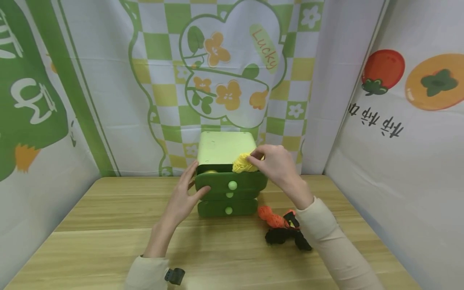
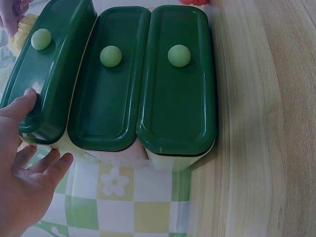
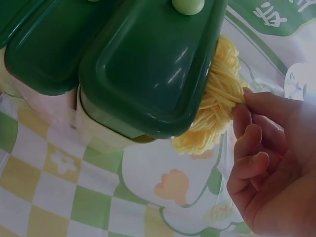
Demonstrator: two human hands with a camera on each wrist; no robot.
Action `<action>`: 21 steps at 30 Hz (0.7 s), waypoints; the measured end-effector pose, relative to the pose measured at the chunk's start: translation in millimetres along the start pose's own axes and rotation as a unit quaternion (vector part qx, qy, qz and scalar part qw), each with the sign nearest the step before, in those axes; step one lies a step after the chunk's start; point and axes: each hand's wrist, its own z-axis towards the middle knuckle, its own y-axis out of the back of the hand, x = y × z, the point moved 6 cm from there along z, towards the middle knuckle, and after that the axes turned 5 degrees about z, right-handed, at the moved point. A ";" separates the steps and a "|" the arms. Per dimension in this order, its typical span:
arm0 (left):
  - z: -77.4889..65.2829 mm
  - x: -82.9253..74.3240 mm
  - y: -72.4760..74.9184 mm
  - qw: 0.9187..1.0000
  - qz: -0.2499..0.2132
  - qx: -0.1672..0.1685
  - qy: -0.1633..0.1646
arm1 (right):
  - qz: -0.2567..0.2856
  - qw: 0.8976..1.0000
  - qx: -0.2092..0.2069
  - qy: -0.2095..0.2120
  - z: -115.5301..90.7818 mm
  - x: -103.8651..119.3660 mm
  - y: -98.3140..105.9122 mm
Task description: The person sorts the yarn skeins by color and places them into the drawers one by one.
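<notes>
A small drawer cabinet (image 1: 225, 146) with a light green top stands at the back of the table. Its dark green top drawer (image 1: 217, 182) is pulled partly out, with something yellow just visible inside. My left hand (image 1: 183, 199) rests at the drawer's left corner, thumb on the front and the other fingers extended along the side. With my right hand (image 1: 276, 163) I pinch a yellow yarn bundle (image 1: 242, 162) between thumb and fingertips. In the right wrist view the bundle (image 3: 217, 98) sits right at the drawer's upper edge, partly hidden behind the drawer front.
Two lower drawers have light green round knobs (image 1: 228, 210). Orange yarn (image 1: 272, 218) and black yarn bundles (image 1: 276, 236) lie on the wooden table (image 1: 217, 253) at the right, partly behind the right sleeve. Patterned cloth walls (image 1: 232, 52) enclose the back and sides.
</notes>
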 end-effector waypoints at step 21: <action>-0.8 -0.1 0.4 1.000 0.006 0.004 0.003 | -0.036 0.993 0.104 -0.040 0.3 5.2 -25.9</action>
